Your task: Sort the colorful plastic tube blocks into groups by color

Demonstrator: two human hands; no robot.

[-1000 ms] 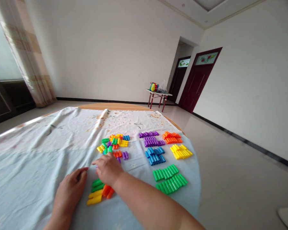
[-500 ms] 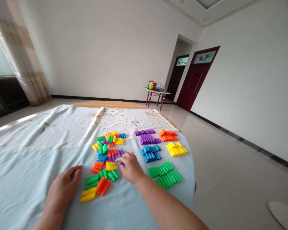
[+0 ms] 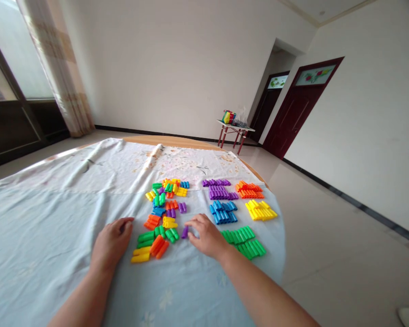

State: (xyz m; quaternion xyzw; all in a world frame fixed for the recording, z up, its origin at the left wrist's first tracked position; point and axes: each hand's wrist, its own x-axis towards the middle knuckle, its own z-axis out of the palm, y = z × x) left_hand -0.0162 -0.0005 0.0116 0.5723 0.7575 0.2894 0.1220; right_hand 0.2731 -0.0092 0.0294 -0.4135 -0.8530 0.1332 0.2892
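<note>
My right hand (image 3: 207,236) lies on the pale cloth (image 3: 54,213), its thumb and fingertips pinched on a small purple piece (image 3: 185,232). It sits between a mixed pile of coloured pieces (image 3: 166,202) on its left and sorted green rows (image 3: 243,241) on its right. My left hand (image 3: 112,240) rests palm down on the cloth with fingers loosely bent and nothing in it. It is just left of a few green, orange and yellow pieces (image 3: 149,247). Beyond are sorted groups: purple (image 3: 218,190), orange (image 3: 248,190), blue (image 3: 223,212), yellow (image 3: 261,210).
The cloth covers a round wooden table whose rim (image 3: 255,175) shows at the far right, with tiled floor beyond. A small red-legged table (image 3: 235,132) with bags stands by the far wall near dark red doors (image 3: 300,109). A curtain (image 3: 57,77) hangs at the left.
My right hand has moved right, off the near pieces it covered, and the purple piece has come with it. My left hand has stayed about where it was. The view has shifted slightly.
</note>
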